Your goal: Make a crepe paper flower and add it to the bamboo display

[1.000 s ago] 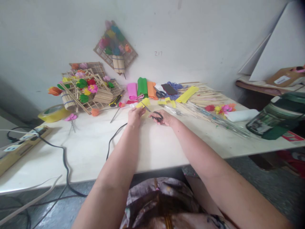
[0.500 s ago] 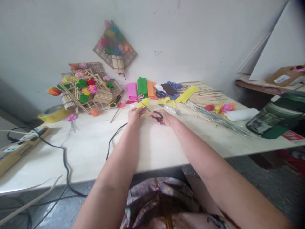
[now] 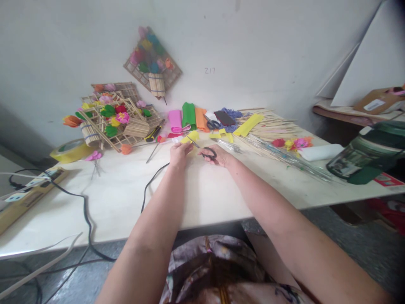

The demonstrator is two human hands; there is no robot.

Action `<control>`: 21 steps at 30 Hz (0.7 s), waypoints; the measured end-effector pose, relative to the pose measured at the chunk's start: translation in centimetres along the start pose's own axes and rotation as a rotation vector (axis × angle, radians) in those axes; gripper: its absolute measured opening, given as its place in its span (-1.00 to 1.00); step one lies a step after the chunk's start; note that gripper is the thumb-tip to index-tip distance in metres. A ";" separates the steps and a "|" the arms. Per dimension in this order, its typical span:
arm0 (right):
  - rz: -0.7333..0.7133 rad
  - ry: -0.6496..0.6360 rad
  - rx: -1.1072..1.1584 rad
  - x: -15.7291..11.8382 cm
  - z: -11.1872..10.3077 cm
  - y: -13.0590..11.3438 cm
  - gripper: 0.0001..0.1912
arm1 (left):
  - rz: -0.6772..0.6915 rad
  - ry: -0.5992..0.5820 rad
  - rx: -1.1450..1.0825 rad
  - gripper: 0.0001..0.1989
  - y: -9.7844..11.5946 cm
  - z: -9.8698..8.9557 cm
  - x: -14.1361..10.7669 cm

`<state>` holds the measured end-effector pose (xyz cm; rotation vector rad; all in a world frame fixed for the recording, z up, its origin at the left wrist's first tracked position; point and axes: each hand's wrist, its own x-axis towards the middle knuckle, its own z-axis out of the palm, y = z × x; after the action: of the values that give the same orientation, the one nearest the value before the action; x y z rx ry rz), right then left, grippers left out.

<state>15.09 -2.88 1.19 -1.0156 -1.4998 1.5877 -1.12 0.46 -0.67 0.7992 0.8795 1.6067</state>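
Note:
My right hand (image 3: 218, 156) grips a pair of black-handled scissors (image 3: 209, 153), fingers in the loops. The blades point up and left toward my left hand (image 3: 180, 153), which is closed on a piece of yellow crepe paper (image 3: 191, 137). The blades lie across or beside that paper; which of these I cannot tell. Just beyond my hands are more yellow paper scraps (image 3: 223, 135) and a folded yellow strip (image 3: 249, 125). Rolls of pink (image 3: 175, 121), green (image 3: 189, 116) and orange paper (image 3: 201, 119) sit by the wall.
Bamboo lattices with paper flowers (image 3: 117, 116) are piled at the left, near yellow tape (image 3: 71, 151) and a power strip (image 3: 34, 190). A black cable (image 3: 148, 183) crosses the table. Thin sticks (image 3: 272, 126), a second pair of scissors (image 3: 213, 124) and a green bottle (image 3: 363, 154) lie rightward.
Almost nothing differs. Both hands keep the same place and grip, with at most a very slight shift of the right hand on the scissors.

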 end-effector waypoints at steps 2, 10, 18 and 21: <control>-0.013 0.002 0.010 0.0 0.0 0.0 -0.69 | -0.003 -0.001 0.000 -0.83 0.1 0.0 0.0; -0.041 0.027 -0.002 0.4 -0.1 0.2 -0.69 | -0.002 -0.005 -0.009 -0.86 0.0 -0.1 0.0; -0.042 0.085 -0.051 0.9 0.0 0.6 -0.70 | -0.011 -0.009 -0.004 -0.78 0.1 0.0 0.0; -0.037 0.089 -0.065 0.9 0.0 0.6 -0.71 | -0.010 -0.018 -0.010 -0.80 0.0 -0.1 0.1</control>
<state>14.68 -2.09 0.51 -1.0745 -1.5090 1.4569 -1.20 0.52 -0.71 0.7993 0.8611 1.5916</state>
